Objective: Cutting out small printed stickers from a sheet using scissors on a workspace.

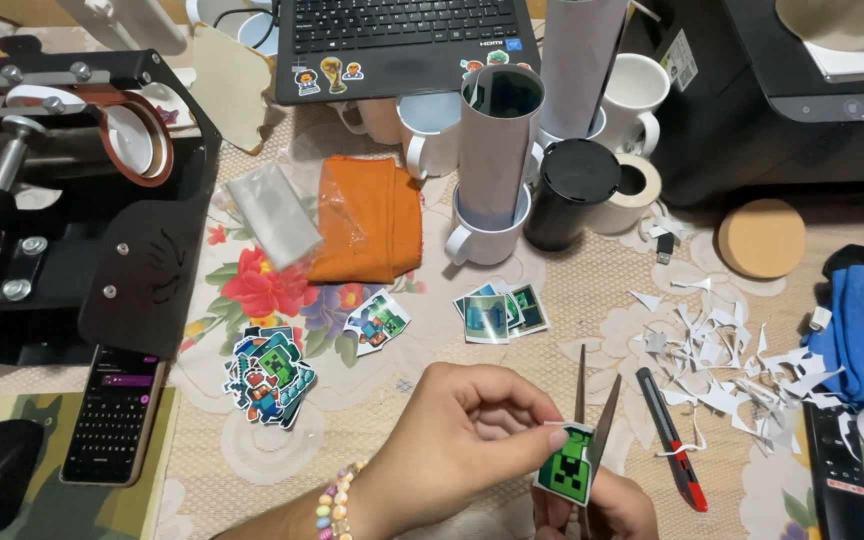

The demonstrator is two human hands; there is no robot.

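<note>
Sticker pile [270,375] left — paper scraps [727,365] right

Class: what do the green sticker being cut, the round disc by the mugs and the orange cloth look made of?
Green sticker: probably glossy printed paper or vinyl, thin with a white edge.
Round disc: likely cork, tan and matte.
Orange cloth: soft, folded woven fabric.

You have a small green sticker [567,466] with a black blocky face, printed on white paper and only partly trimmed, a white margin showing at its top. It stands nearly upright, slightly tilted, above the table at the bottom of the view, pinched at its upper left corner. Your scissors [592,420] point away from you, blades parted in a narrow V, with the sticker's right edge lying between them
</note>
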